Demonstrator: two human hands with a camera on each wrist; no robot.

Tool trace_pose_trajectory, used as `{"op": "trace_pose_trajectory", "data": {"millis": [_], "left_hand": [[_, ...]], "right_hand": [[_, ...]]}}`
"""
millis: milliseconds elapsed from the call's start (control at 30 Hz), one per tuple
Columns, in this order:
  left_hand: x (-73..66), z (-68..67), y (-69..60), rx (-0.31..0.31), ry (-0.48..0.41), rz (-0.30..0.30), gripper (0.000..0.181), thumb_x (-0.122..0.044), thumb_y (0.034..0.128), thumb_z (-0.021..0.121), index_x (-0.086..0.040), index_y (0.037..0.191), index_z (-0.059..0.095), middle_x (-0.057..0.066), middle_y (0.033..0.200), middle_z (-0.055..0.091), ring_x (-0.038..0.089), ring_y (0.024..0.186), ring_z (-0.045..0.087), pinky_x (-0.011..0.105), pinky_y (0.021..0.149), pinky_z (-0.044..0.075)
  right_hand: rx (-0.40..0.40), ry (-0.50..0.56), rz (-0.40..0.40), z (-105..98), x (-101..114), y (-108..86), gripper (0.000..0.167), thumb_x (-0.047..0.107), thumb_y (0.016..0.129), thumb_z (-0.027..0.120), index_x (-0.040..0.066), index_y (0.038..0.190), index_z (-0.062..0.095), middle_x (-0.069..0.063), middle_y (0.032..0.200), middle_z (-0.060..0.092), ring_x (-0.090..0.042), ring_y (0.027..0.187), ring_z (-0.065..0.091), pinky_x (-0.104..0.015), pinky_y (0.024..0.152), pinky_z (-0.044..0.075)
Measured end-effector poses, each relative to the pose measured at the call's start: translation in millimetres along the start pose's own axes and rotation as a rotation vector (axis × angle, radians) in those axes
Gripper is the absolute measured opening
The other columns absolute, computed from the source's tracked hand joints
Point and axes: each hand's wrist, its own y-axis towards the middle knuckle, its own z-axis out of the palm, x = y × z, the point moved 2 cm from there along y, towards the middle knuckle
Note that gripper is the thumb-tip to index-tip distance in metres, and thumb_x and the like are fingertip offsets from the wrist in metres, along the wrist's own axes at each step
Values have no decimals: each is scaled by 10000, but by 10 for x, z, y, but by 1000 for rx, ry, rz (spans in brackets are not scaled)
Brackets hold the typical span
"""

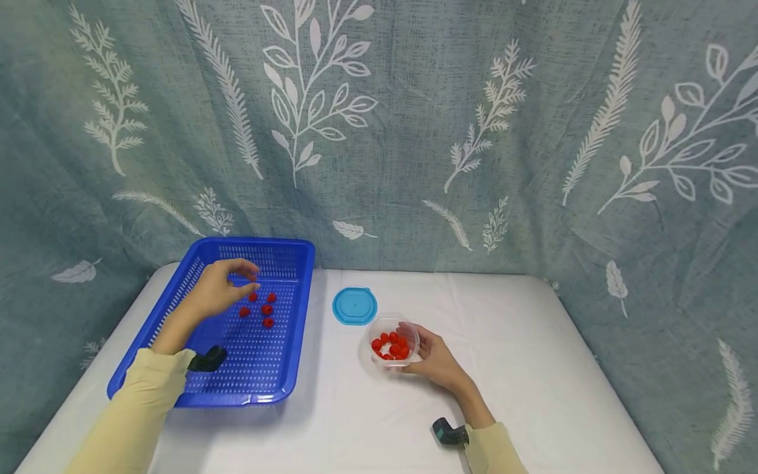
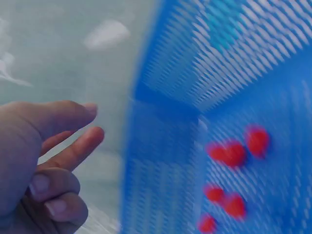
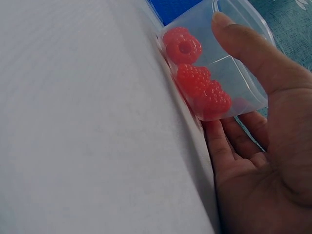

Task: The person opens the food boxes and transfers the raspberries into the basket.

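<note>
Over the blue basket point(image 1: 299, 342) hovers my left hand point(image 1: 218, 286), its thumb and index finger stretched out with a gap between their tips. In the left wrist view this hand point(image 2: 53, 161) holds nothing, and its other fingers are bent. Several red raspberries point(image 1: 268, 309) lie on the basket floor below, apart from the fingers. My right hand point(image 1: 437, 361) grips a clear plastic container point(image 1: 379, 327) by its right side, thumb on one wall and fingers on another. Inside the container are several raspberries point(image 3: 195, 80). It stands on the white tabletop.
A round light-blue lid point(image 1: 354, 306) lies on the white table point(image 1: 509, 342) behind the container, between it and the basket. A grey-green leaf-patterned curtain point(image 1: 403, 131) hangs behind the table and along its sides.
</note>
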Motion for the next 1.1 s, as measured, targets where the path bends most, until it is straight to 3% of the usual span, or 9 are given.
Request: {"op": "trace_pose_trajectory", "data": {"millis": [133, 267, 400, 567, 700, 833, 967, 1100], "left_hand": [[-352, -41, -125, -71, -85, 55, 242, -126, 946, 725, -49, 1174, 701, 173, 1099, 725, 61, 404, 288, 274, 394, 322], [-701, 11, -304, -132, -225, 113, 217, -159, 972, 701, -106, 1182, 706, 112, 1075, 724, 45, 395, 248, 275, 366, 271], [-1013, 156, -464, -182, -373, 192, 208, -87, 972, 685, -123, 1174, 714, 79, 1027, 720, 70, 399, 251, 279, 365, 242], [-1321, 381, -627, -133, -465, 220, 235, -79, 975, 678, -157, 1195, 704, 34, 1041, 711, 97, 416, 255, 275, 378, 243], [-1464, 543, -718, -116, -561, 222, 247, -56, 980, 659, -140, 1210, 690, 31, 1045, 705, 113, 407, 244, 276, 365, 225], [-1537, 800, -765, -116, -725, 287, 266, 43, 959, 629, -37, 1211, 658, 100, 1048, 702, 130, 403, 229, 278, 349, 205], [-1533, 1176, -759, -29, -820, 312, 293, 65, 940, 626, -7, 1225, 627, 190, 1077, 681, 93, 394, 252, 223, 349, 226], [-1482, 1490, -693, 67, -839, 269, 308, 41, 942, 627, 5, 1248, 613, 295, 1108, 650, 50, 404, 288, 192, 380, 256]], "right_hand": [[2, -8, 3, -7, -9, 7, 853, 78, 756, 889, 133, 1502, 476, -71, 1520, 516, -262, 1462, 414, -299, 1114, 385], [2, -17, 2, -16, -13, 13, 850, 69, 759, 884, 133, 1502, 477, -69, 1521, 516, -259, 1464, 412, -313, 1120, 379], [8, -18, -12, -14, -20, 15, 840, 61, 767, 876, 103, 1502, 472, -104, 1521, 512, -291, 1463, 410, -342, 1122, 378], [8, -17, -22, -1, -20, 7, 835, 56, 773, 870, 86, 1503, 466, -129, 1521, 508, -322, 1461, 407, -358, 1120, 380], [4, -28, -20, -3, -21, -1, 840, 87, 775, 877, 99, 1507, 466, -119, 1516, 516, -321, 1452, 420, -344, 1109, 399], [7, -30, -16, -7, -30, 1, 847, 96, 772, 881, 109, 1510, 464, -109, 1516, 519, -308, 1453, 422, -341, 1112, 395], [15, -30, -29, -2, -36, 11, 836, 83, 778, 873, 108, 1507, 465, -107, 1518, 517, -299, 1455, 422, -336, 1116, 388], [20, -15, -57, -2, -36, 10, 820, 65, 780, 868, 73, 1497, 470, -142, 1506, 521, -327, 1445, 433, -341, 1113, 389]]}}
